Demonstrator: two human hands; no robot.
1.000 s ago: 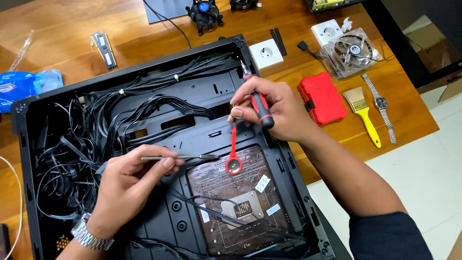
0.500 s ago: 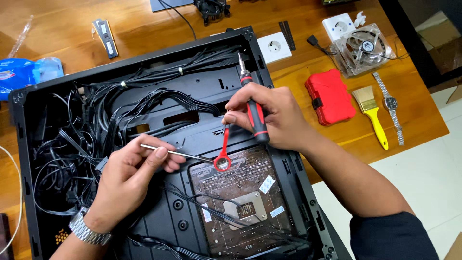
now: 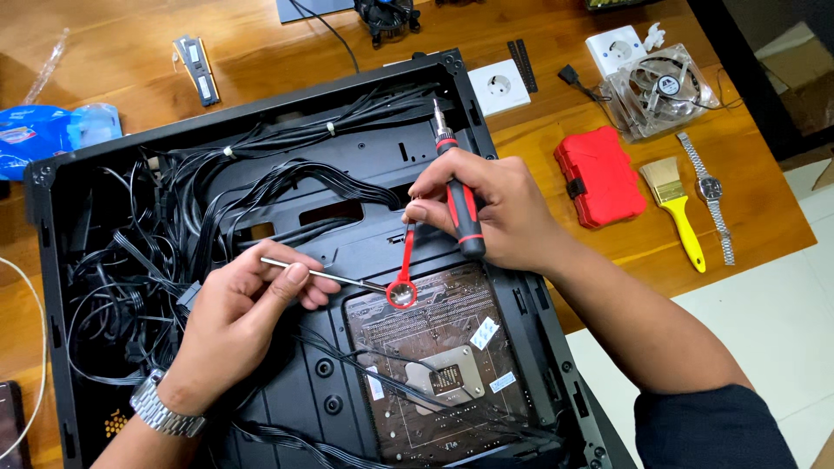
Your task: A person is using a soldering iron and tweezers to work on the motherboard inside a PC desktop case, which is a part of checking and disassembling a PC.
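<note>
2 hands barely shift: our left hand (image 3: pixel 239 317) pinches its steel rod (image 3: pixel 326 276), tip still touching the red ring tool (image 3: pixel 404 274) at 3 o'clock; our right hand (image 3: pixel 486 213) grips the screwdriver (image 3: pixel 460 204).

Motherboard (image 3: pixel 434 347) inside case (image 3: pixel 261 113), cables (image 3: pixel 130 226) left

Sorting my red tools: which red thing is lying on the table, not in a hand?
The red case beside the yellow brush; the red-handled screwdriver and red ring tool are in the right hand.

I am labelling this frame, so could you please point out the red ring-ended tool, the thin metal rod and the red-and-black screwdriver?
Red ring-ended tool (image 3: pixel 402 293): head view, its ring.
Thin metal rod (image 3: pixel 347 280): head view, mid-shaft.
Red-and-black screwdriver (image 3: pixel 463 213): head view, its handle.
</note>
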